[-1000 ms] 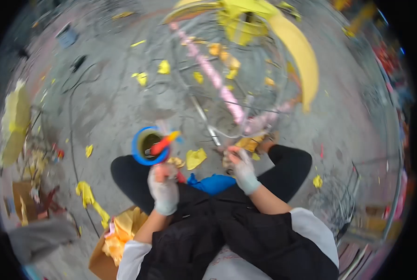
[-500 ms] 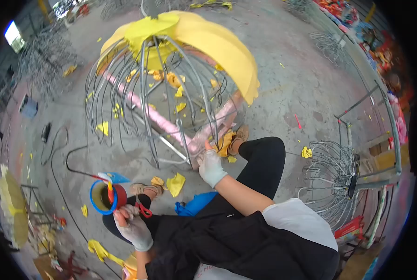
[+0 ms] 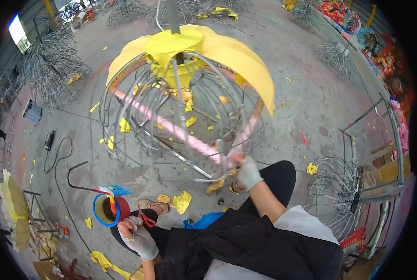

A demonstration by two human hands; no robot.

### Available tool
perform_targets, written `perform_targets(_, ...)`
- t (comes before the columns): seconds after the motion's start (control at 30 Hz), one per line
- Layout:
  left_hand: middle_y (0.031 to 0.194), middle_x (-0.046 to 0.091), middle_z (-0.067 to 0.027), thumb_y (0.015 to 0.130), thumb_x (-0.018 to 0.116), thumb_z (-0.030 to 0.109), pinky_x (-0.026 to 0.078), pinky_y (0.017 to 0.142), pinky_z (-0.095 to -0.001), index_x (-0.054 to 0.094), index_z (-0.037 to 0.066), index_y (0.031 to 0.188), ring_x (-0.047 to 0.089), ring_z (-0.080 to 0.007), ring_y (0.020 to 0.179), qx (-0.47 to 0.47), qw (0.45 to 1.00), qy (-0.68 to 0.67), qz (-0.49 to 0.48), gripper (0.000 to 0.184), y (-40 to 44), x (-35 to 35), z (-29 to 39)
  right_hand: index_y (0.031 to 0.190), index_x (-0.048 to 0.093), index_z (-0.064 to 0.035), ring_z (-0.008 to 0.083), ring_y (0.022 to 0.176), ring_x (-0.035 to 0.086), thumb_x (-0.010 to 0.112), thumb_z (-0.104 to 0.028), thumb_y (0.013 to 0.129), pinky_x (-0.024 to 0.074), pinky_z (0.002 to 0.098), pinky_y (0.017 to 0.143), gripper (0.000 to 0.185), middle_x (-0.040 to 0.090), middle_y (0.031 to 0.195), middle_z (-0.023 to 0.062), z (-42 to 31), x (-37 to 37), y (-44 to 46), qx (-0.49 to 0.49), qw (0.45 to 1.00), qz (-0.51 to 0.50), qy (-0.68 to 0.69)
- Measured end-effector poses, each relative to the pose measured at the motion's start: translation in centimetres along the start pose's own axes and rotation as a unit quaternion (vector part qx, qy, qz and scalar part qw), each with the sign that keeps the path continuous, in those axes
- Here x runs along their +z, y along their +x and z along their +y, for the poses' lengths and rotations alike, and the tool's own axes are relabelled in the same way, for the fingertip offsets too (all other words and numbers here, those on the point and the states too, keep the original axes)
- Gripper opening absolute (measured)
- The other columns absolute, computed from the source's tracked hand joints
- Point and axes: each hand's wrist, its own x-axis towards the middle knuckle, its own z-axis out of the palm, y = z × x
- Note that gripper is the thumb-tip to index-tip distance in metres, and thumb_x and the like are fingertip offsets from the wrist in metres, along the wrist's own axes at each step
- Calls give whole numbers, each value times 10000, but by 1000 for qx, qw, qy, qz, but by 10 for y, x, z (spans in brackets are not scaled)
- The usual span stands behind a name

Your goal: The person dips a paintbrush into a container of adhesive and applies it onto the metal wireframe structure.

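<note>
My left hand (image 3: 142, 239), in a pale glove with bare fingertips, is closed around a red cup (image 3: 120, 208) with a blue rim. A bent dark rod (image 3: 73, 179) and a red-and-yellow handle stick out of the cup; red scissor-like loops (image 3: 147, 220) show beside my fingers. My gloved right hand (image 3: 249, 173) is closed at the near lower corner of a large wire frame, on its pink-wrapped bar (image 3: 189, 137); its fingers are partly hidden. Yellow fabric (image 3: 238, 51) covers the frame's top and far right side, while the near grey wires (image 3: 124, 116) are bare and blurred.
Yellow scraps (image 3: 182, 202) litter the grey floor around my feet. To the right are a wire bundle (image 3: 332, 186) and a metal rack (image 3: 397, 140). At left lie a cable (image 3: 61, 161) and a bucket (image 3: 32, 112); more wire frames (image 3: 54, 65) stand behind.
The wire frame has shifted right and turned somewhat, and my right hand has moved right with its corner. My left hand still holds the cup. The view has tilted slightly.
</note>
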Motion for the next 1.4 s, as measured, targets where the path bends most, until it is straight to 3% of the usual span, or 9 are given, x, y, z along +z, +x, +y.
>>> perform_targets(0.4,664,354,26,1025,421,326,304,632,-263,396,141,723,328,-110,639,-31,997,29,-68,356,30,52,-32,1179,534,-11,268,895,544,581,-275,902,440,347,823,385,583,1016,135,-29,-101,278,-78,982,130,-110)
perform_targets(0.8,637,346,15,1002,443,329,301,621,-280,375,140,693,337,-129,626,-102,980,-42,-168,369,20,134,-63,1215,538,7,299,972,562,577,-314,904,443,369,891,449,591,1070,152,-27,-98,244,-190,934,224,-205)
perform_targets(0.87,632,353,12,1002,448,326,304,620,-280,385,138,694,344,-130,628,-100,980,-40,-167,367,15,134,-67,1272,473,-3,327,1064,524,573,-314,921,416,389,933,480,514,1206,186,-28,-99,194,-191,945,108,-244)
perform_targets(0.9,628,361,9,1001,454,324,307,620,-281,396,135,694,351,-132,630,-106,979,-32,-173,365,15,131,-67,1239,495,-8,328,1043,530,611,-246,879,423,399,923,447,514,1204,189,-24,-92,173,-253,939,87,-217)
perform_targets(0.97,618,375,3,1000,465,318,312,619,-282,416,130,696,365,-134,635,-124,974,-14,-188,361,18,124,-65,1234,506,-20,331,1054,522,635,-200,841,422,400,919,451,488,1227,189,-14,-90,144,-179,951,-72,-243)
perform_targets(1.13,614,394,-9,994,471,296,337,619,-285,421,122,693,392,-148,616,-159,963,31,-213,351,19,109,-65,1227,526,-25,295,988,546,640,-177,822,439,375,871,447,541,1112,147,-82,-28,60,-319,859,122,-381)
perform_targets(1.23,654,428,-39,986,459,279,320,593,-286,431,108,703,382,-144,609,-198,953,4,-231,331,16,100,-76,1217,536,-18,263,896,571,671,-192,808,460,355,784,465,581,1020,112,-152,-6,12,-431,829,50,-353)
perform_targets(1.3,661,439,-38,985,452,280,328,583,-276,444,99,702,382,-140,599,-269,933,33,-239,336,8,87,-91,1301,501,-54,225,808,599,730,-184,772,471,300,708,591,616,975,78,-175,2,-27,-341,868,-309,-188)
perform_targets(1.4,674,459,-39,984,450,283,349,583,-268,461,89,708,399,-136,604,-217,937,116,-249,337,-6,78,-109,1229,544,-45,213,750,600,745,-178,758,465,293,656,529,624,922,64,-216,18,-56,-271,859,-386,-202)
